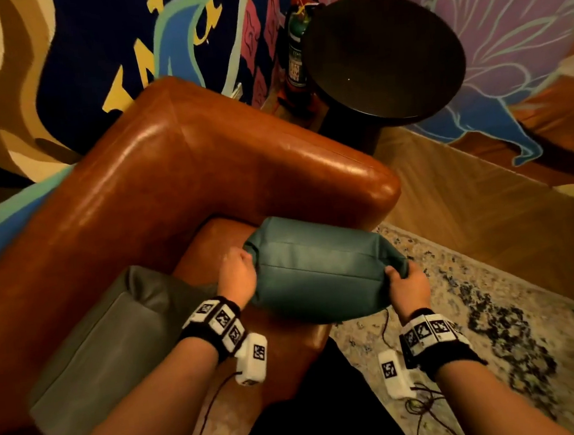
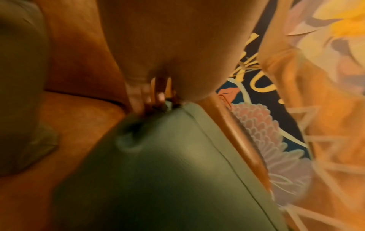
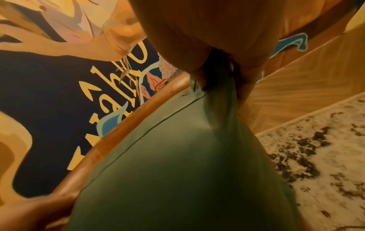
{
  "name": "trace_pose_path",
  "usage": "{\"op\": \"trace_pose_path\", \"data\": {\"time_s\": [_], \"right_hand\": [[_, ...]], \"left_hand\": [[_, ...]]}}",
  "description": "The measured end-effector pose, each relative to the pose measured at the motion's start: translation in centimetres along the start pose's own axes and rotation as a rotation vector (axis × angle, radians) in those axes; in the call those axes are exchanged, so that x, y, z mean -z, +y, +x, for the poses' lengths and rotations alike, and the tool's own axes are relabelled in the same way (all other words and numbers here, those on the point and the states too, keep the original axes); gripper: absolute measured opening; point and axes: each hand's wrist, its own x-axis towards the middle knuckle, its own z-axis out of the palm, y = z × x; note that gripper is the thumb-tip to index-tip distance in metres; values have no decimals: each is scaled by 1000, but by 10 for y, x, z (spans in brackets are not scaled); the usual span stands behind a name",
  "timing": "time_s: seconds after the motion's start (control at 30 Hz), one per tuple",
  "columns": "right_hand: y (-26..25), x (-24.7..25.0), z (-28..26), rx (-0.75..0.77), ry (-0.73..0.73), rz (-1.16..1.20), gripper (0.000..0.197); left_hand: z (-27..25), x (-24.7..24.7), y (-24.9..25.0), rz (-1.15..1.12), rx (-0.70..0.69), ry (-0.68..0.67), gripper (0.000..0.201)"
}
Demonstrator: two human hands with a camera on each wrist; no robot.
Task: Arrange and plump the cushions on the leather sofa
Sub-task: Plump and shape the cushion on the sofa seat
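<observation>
So here's where I'm at with the sofa job. Both hands are on the teal cushion (image 1: 320, 269), one at each end. My left hand (image 1: 236, 272) has its fingers curled into the cushion's end at about 9 o'clock, bunching the leather there; you can see the puckered dent right by the fingers (image 2: 158, 95) in the left wrist view. My right hand (image 1: 408, 285) is clamped on the opposite end at roughly 3 o'clock, thumb on top, with the corner squeezed into a narrow neck in the right wrist view. So neither one is free, both are gripping the same cushion.

The cushion itself sits just in front of the armrest of the brown leather sofa (image 1: 171, 164), over the seat's corner, and part of it hangs out past the front edge toward the patterned rug (image 1: 491, 304). Can't tell if it's resting on the seat or held slightly off it.

Progress-wise, I'd call this the middle: it looks like I'm mid-plump on this one, and it isn't placed against the backrest yet. The grey cushion (image 1: 110, 341) at about 8 o'clock leans against the backrest and looks a bit slumped, so I'd guess it wants fluffing too. Round dark side table (image 1: 382, 55) at 1 o'clock isn't involved.
</observation>
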Motion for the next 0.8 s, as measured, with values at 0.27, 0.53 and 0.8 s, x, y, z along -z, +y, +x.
{"op": "trace_pose_path", "data": {"time_s": [0.27, 0.53, 0.8], "right_hand": [[9, 7, 4, 5, 51, 9, 15], [5, 8, -6, 136, -55, -24, 8], [6, 14, 1, 118, -74, 44, 11]], "left_hand": [[-9, -9, 25, -109, -164, -74, 16], [0, -22, 32, 37, 10, -297, 28], [16, 1, 34, -418, 181, -178, 21]]}}
